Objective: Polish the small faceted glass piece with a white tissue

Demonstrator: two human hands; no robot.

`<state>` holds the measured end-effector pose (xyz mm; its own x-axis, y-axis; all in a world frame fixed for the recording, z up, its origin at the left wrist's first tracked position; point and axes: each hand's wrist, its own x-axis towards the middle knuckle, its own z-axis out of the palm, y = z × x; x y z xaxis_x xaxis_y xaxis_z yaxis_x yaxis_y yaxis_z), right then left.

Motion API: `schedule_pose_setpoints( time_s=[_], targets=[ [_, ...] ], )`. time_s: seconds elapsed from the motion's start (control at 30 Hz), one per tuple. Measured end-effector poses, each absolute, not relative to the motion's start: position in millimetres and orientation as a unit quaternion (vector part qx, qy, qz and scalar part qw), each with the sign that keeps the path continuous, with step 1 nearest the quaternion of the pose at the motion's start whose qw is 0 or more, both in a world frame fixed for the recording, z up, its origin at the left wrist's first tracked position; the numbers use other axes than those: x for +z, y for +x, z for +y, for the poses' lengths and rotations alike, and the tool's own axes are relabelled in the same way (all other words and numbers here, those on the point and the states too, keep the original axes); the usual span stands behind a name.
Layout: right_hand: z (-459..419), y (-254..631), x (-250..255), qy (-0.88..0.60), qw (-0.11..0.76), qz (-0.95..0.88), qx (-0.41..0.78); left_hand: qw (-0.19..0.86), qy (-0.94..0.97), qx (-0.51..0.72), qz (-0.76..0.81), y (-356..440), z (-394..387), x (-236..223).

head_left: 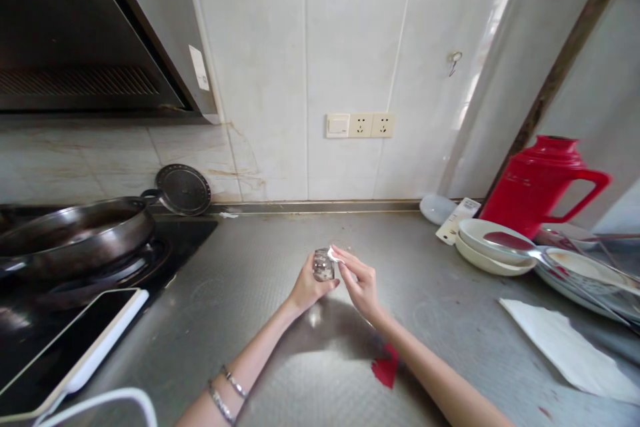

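My left hand (306, 287) is closed round a small glass-like vessel (323, 265) with dark, shiny, faceted sides, held over the metal counter. Pinched in the fingers of my right hand (361, 283) is a small white wad (333, 253) that looks like tissue, touching the vessel's upper right edge. The vessel's lower part is partly covered by my left thumb, and its inside is hidden. Below my right forearm lies a torn red scrap (385, 368) on the counter.
At the left, a steel pan (75, 233) sits on the stove, with a white-edged tablet (107, 340) before it. A red thermos (533, 183), stacked bowls (495, 260), plates with utensils and a white paper sheet (565, 347) stand or lie at the right.
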<state>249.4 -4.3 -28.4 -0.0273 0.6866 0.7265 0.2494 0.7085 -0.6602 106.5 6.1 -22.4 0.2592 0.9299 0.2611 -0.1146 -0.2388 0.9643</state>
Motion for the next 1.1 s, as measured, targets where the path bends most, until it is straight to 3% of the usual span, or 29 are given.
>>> schedule_pose_setpoints(
  time_s=[0.3, 0.53, 0.8, 1.1],
  targets=[
    [5, 246, -20, -0.37, 0.59, -0.592, 0.405, 0.494, 0.601, 0.49, 0.394, 105, 10, -26],
    [5, 245, -16, -0.32, 0.55, -0.591, 0.496, 0.512, 0.6, 0.482, 0.381, 106, 11, -28],
    [4, 245, -11, -0.303, 0.532, -0.568, 0.55, 0.553, 0.547, 0.483, 0.402, 106, 21, -48],
    [6, 253, -6, -0.301, 0.532, -0.539, 0.58, 0.526, 0.647, 0.429, 0.348, 96, 19, -43]
  ],
)
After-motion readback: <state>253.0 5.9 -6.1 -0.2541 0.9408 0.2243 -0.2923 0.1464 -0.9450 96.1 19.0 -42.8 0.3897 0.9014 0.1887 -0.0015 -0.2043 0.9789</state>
